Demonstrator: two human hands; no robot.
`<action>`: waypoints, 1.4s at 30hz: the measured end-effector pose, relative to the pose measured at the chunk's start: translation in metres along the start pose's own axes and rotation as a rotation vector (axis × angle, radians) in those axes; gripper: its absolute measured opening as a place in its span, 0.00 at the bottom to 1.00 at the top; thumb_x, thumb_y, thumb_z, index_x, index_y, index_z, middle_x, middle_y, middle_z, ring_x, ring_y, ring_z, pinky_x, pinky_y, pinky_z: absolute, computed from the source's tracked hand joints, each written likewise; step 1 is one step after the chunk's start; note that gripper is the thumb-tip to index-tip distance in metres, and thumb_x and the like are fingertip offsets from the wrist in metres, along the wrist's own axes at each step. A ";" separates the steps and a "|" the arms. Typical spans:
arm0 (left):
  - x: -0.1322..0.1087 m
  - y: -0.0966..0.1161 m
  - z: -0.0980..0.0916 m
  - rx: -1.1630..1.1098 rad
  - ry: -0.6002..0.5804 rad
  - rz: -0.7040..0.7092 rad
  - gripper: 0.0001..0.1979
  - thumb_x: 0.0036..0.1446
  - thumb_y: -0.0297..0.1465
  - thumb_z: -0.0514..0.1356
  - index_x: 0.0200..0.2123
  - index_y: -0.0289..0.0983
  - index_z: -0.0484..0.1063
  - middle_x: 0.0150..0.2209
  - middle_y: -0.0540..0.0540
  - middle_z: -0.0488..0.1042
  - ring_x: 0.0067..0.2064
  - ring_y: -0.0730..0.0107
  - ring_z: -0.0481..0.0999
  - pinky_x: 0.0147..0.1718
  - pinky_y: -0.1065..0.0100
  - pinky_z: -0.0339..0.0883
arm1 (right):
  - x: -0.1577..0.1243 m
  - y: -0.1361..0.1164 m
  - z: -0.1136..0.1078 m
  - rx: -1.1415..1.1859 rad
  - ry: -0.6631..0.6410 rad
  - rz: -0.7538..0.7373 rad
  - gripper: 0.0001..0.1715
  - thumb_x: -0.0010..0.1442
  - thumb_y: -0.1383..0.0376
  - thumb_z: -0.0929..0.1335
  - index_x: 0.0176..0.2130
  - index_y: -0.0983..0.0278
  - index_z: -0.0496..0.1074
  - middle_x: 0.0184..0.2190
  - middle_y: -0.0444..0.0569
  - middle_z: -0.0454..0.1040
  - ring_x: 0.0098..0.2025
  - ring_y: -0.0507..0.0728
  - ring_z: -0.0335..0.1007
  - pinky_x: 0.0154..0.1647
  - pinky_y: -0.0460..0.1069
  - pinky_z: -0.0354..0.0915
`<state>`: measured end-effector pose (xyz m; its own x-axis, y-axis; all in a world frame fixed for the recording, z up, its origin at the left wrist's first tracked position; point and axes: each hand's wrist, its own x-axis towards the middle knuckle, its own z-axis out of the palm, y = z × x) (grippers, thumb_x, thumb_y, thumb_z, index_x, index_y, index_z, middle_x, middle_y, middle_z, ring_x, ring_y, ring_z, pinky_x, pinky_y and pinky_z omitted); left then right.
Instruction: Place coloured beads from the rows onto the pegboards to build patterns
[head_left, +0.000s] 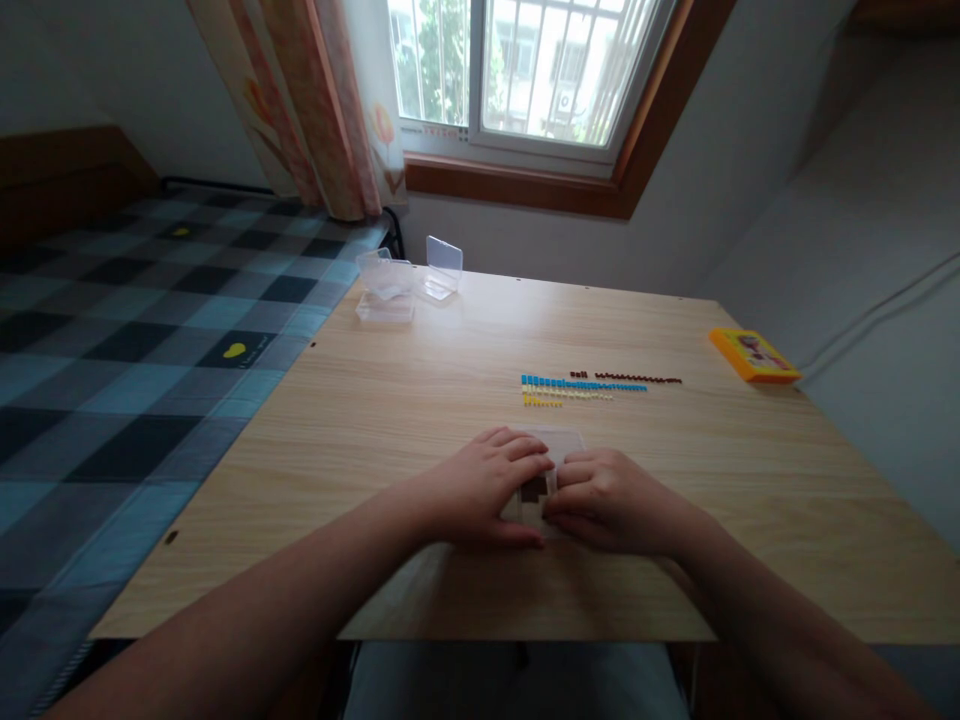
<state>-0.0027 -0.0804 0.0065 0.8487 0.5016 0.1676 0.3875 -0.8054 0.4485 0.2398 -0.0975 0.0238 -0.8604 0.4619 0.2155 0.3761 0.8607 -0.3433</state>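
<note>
A small clear plastic case [566,440] lies near the table's front, with a dark brown patch of small pieces [534,489] showing inside it. My left hand [491,485] spans the case from the left, fingers along its far side and thumb on the near side, gripping it. On the right, my right hand [600,497] has its fingers curled and pressed together at the case's edge; whatever they pinch is hidden. Just beyond the hands run rows of tiny pieces: brown [637,378], blue [577,383], cream [570,393] and yellow [538,402].
Open clear plastic boxes [386,305] stand at the table's far left corner, one box [442,270] with its lid upright. An orange-yellow box [754,355] lies by the right edge. A bed with a checked cover [187,330] adjoins the left side, and a window is behind.
</note>
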 end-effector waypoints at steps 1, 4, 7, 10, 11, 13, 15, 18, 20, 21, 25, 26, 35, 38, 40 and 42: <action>0.000 0.000 0.000 -0.001 0.002 0.001 0.36 0.55 0.52 0.68 0.60 0.38 0.70 0.63 0.37 0.70 0.64 0.45 0.67 0.67 0.48 0.56 | 0.000 0.000 0.001 -0.002 0.013 0.001 0.17 0.68 0.67 0.65 0.28 0.63 0.73 0.29 0.46 0.75 0.31 0.53 0.68 0.33 0.49 0.58; 0.000 0.000 0.000 -0.004 0.005 0.004 0.35 0.55 0.52 0.68 0.59 0.38 0.70 0.63 0.37 0.71 0.64 0.45 0.68 0.67 0.48 0.56 | 0.000 0.000 0.005 -0.003 0.056 0.018 0.15 0.67 0.68 0.65 0.28 0.63 0.72 0.30 0.45 0.76 0.31 0.53 0.69 0.33 0.49 0.58; 0.000 0.000 0.000 0.000 0.001 0.004 0.35 0.55 0.52 0.67 0.60 0.38 0.70 0.63 0.37 0.71 0.64 0.45 0.68 0.66 0.48 0.57 | -0.002 0.000 0.008 -0.014 0.084 0.048 0.14 0.65 0.69 0.66 0.28 0.63 0.71 0.30 0.45 0.76 0.31 0.53 0.68 0.33 0.49 0.58; 0.000 0.000 0.000 0.008 0.001 0.006 0.36 0.56 0.52 0.67 0.61 0.37 0.69 0.63 0.35 0.70 0.64 0.44 0.67 0.66 0.48 0.56 | -0.003 0.000 0.009 -0.041 0.082 0.083 0.12 0.64 0.69 0.66 0.29 0.63 0.72 0.30 0.45 0.76 0.30 0.53 0.68 0.33 0.49 0.57; 0.000 0.000 0.000 0.007 0.004 0.006 0.37 0.56 0.52 0.67 0.61 0.37 0.69 0.63 0.35 0.70 0.64 0.44 0.67 0.66 0.48 0.56 | -0.003 -0.001 0.008 -0.051 0.082 0.088 0.11 0.64 0.69 0.66 0.30 0.63 0.73 0.30 0.45 0.76 0.31 0.53 0.68 0.33 0.50 0.57; 0.000 0.000 0.000 0.002 0.010 0.002 0.38 0.55 0.53 0.67 0.62 0.38 0.69 0.63 0.36 0.70 0.64 0.45 0.67 0.66 0.49 0.56 | -0.004 -0.002 0.007 -0.068 0.093 0.094 0.09 0.64 0.69 0.66 0.32 0.62 0.75 0.30 0.46 0.76 0.31 0.54 0.68 0.33 0.50 0.57; 0.000 0.000 0.000 -0.003 0.010 -0.003 0.38 0.55 0.52 0.68 0.62 0.38 0.69 0.63 0.36 0.70 0.65 0.45 0.67 0.67 0.49 0.56 | -0.004 -0.003 0.005 -0.078 0.106 0.096 0.10 0.65 0.68 0.66 0.33 0.62 0.76 0.30 0.45 0.76 0.30 0.54 0.67 0.33 0.50 0.56; 0.000 0.001 -0.001 -0.004 0.003 -0.008 0.38 0.55 0.52 0.68 0.62 0.38 0.69 0.63 0.36 0.70 0.65 0.45 0.67 0.67 0.49 0.56 | -0.004 -0.003 0.001 -0.073 0.106 0.102 0.11 0.67 0.66 0.66 0.33 0.62 0.77 0.28 0.45 0.75 0.30 0.53 0.67 0.33 0.50 0.56; 0.000 0.001 -0.001 -0.001 -0.001 -0.011 0.38 0.55 0.52 0.68 0.63 0.38 0.69 0.64 0.36 0.69 0.65 0.44 0.67 0.67 0.48 0.56 | -0.005 -0.003 -0.002 -0.055 0.097 0.092 0.12 0.68 0.66 0.66 0.33 0.62 0.77 0.28 0.45 0.75 0.29 0.53 0.67 0.33 0.50 0.56; 0.000 0.001 -0.001 0.001 -0.004 -0.013 0.38 0.55 0.52 0.68 0.63 0.38 0.69 0.64 0.35 0.69 0.65 0.44 0.66 0.67 0.48 0.55 | -0.005 -0.003 -0.003 -0.043 0.092 0.080 0.13 0.68 0.66 0.66 0.33 0.62 0.77 0.28 0.45 0.75 0.29 0.53 0.67 0.33 0.50 0.56; 0.000 0.001 -0.001 0.009 -0.016 -0.019 0.37 0.55 0.52 0.67 0.62 0.37 0.70 0.65 0.35 0.69 0.66 0.43 0.66 0.67 0.48 0.55 | -0.007 -0.002 -0.003 -0.016 0.059 0.047 0.14 0.67 0.67 0.65 0.31 0.62 0.76 0.27 0.45 0.74 0.28 0.52 0.66 0.31 0.50 0.55; 0.000 0.001 -0.001 0.008 -0.016 -0.018 0.37 0.55 0.52 0.67 0.61 0.37 0.70 0.65 0.35 0.69 0.65 0.44 0.66 0.67 0.48 0.55 | -0.007 -0.002 -0.002 -0.013 0.049 0.049 0.13 0.67 0.67 0.65 0.31 0.62 0.76 0.27 0.45 0.74 0.28 0.52 0.66 0.31 0.50 0.55; 0.000 0.001 -0.001 0.000 0.012 -0.001 0.37 0.55 0.52 0.68 0.61 0.37 0.70 0.63 0.36 0.71 0.64 0.45 0.68 0.66 0.48 0.57 | -0.005 0.000 0.003 0.005 0.074 0.073 0.13 0.67 0.68 0.65 0.33 0.63 0.76 0.29 0.46 0.75 0.29 0.52 0.67 0.31 0.49 0.55; 0.000 0.002 -0.001 -0.001 0.019 0.005 0.36 0.55 0.51 0.68 0.61 0.37 0.71 0.62 0.36 0.71 0.63 0.46 0.68 0.66 0.49 0.57 | -0.004 -0.001 0.002 0.017 0.080 0.065 0.13 0.67 0.69 0.65 0.33 0.63 0.76 0.29 0.46 0.75 0.29 0.52 0.67 0.31 0.49 0.55; 0.000 0.002 0.000 -0.002 0.025 0.007 0.36 0.55 0.52 0.68 0.60 0.37 0.71 0.62 0.36 0.71 0.63 0.46 0.68 0.66 0.49 0.57 | -0.004 -0.001 0.001 0.020 0.081 0.064 0.13 0.67 0.69 0.65 0.33 0.63 0.76 0.29 0.46 0.76 0.29 0.52 0.67 0.31 0.49 0.55; 0.000 0.001 0.000 -0.002 0.026 0.009 0.36 0.55 0.52 0.68 0.61 0.37 0.70 0.62 0.36 0.71 0.64 0.46 0.68 0.66 0.49 0.57 | -0.004 -0.002 0.001 0.023 0.084 0.062 0.12 0.67 0.69 0.65 0.34 0.63 0.77 0.30 0.46 0.76 0.29 0.52 0.67 0.31 0.49 0.56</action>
<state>-0.0025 -0.0817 0.0069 0.8426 0.5023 0.1941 0.3790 -0.8093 0.4488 0.2424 -0.1010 0.0222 -0.8032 0.5316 0.2689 0.4193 0.8250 -0.3788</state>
